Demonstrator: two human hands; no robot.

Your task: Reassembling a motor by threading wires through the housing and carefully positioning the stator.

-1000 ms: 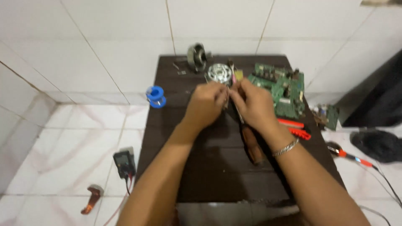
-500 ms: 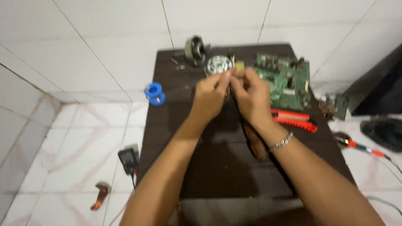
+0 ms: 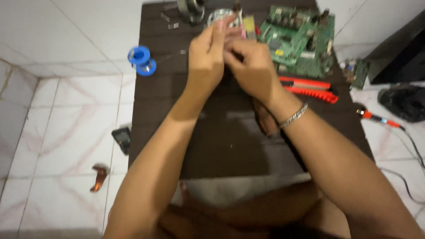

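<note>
My left hand and my right hand meet over the far part of a dark brown table. Their fingertips pinch together on a small part, of which only a thin pinkish tip sticks out above the fingers; the rest is hidden. A silver bracelet sits on my right wrist. Just beyond the fingers lies a round metal part. A thin wire runs from a blue spool toward my left hand.
A green circuit board and a red utility knife lie right of the hands. A brown-handled tool lies under my right wrist. On the tiled floor are a black meter, a copper strip, a red-handled iron and a small green board.
The view has tilted down and drawn closer, so the table fills more of the frame. My hands stay pinched together and now sit nearer the round metal part.
</note>
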